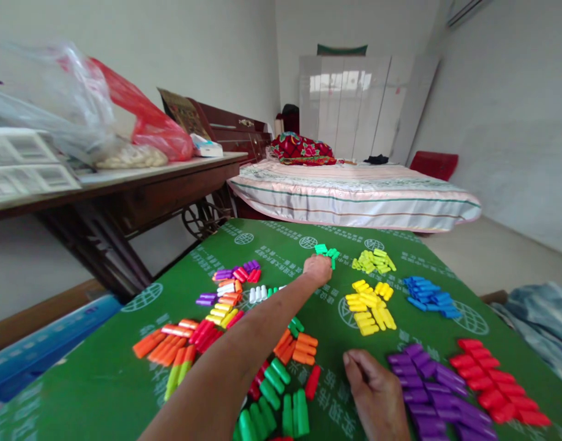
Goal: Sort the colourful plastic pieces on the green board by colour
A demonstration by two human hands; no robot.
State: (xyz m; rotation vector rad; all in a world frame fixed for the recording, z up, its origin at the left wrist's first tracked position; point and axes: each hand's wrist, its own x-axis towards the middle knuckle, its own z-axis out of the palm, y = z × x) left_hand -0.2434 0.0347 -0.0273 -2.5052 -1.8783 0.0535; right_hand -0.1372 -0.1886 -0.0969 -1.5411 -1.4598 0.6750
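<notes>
My left hand reaches far across the green board, its fingers closed at a small pile of light green caps. Its fingertips are mostly hidden, so I cannot make out what they hold. Near the front edge rests my right hand, curled with thumb against forefinger; anything inside is hidden. Just right of it lie purple caps, which look like plastic pen caps. Beneath and beside my left arm are mixed caps: dark green, orange, red and white.
Yellow caps, lime caps, blue caps and red caps form separate groups on the green board. A wooden table with plastic bags stands left; a bed is beyond.
</notes>
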